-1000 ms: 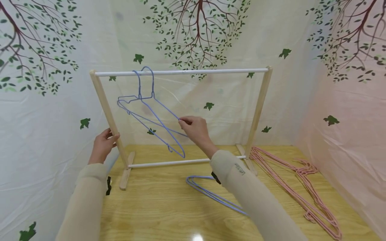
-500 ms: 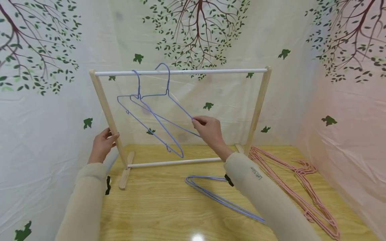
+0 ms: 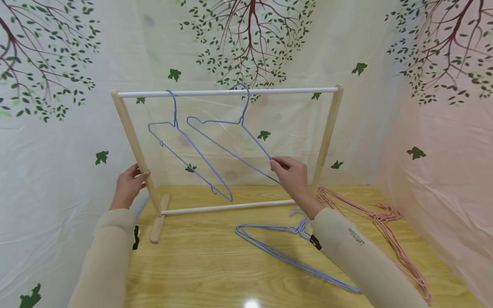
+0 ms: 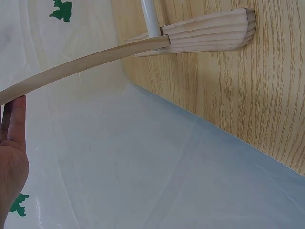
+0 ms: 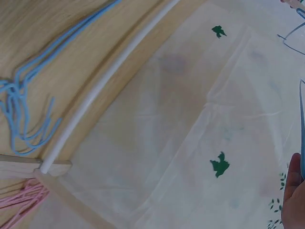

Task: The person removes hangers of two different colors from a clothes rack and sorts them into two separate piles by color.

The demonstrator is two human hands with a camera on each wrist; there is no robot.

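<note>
My left hand (image 3: 129, 186) grips the left wooden post (image 3: 130, 132) of a small clothes rack, thumb in front and fingers behind. In the left wrist view, its fingers (image 4: 17, 119) reach up to the post's edge. With thumb and fingertips, my right hand (image 3: 293, 175) pinches the sloping right arm of a blue wire hanger (image 3: 256, 140). That hanger's hook is at the white top rail (image 3: 285, 91), right of the middle. A second blue hanger (image 3: 200, 153) hangs by its hook further left. The right wrist view shows only part of my right hand (image 5: 295, 200), at the edge.
Several blue hangers (image 3: 296, 262) lie stacked on the wooden table (image 3: 192, 265) before the rack, partly under my right sleeve. Pink hangers (image 3: 400, 252) lie to the right. The lower white rail (image 3: 227, 207) joins the rack's feet. A leaf-patterned sheet (image 3: 366, 128) encloses the table.
My right hand has moved right with the blue hanger, drawing its hook along the top rail away from the other hanger. My left hand has stayed on the post.
</note>
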